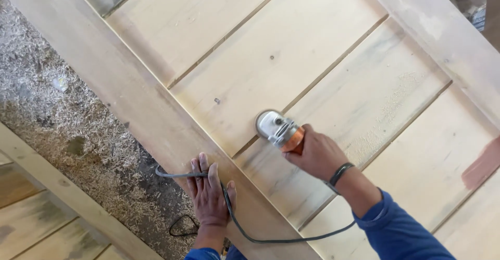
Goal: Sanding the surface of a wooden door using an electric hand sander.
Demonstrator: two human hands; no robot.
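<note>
A big pale wooden door panel (323,57) fills most of the view, lying flat with its grooved boards running on a diagonal from lower left up to upper right. Along its near edge a wide frame rail (130,93) runs from upper left down to lower right. Beyond that edge the floor (57,119) is thick with sawdust and shavings.

The right hand (315,153) has its grip closed around the orange body of an angle grinder (278,129), which sits on one of the middle boards, just beside a groove. The tool's long axis runs from lower right to upper left; its silver head points up and left, away from the person, with the disc face down on the wood. A dark band (339,174) circles that wrist above a blue sleeve (401,234).

The left hand (209,192) lies flat on the frame rail, fingers spread and pointing away, pressing the grey power cord (245,234) that loops from under the palm toward the right arm.
</note>
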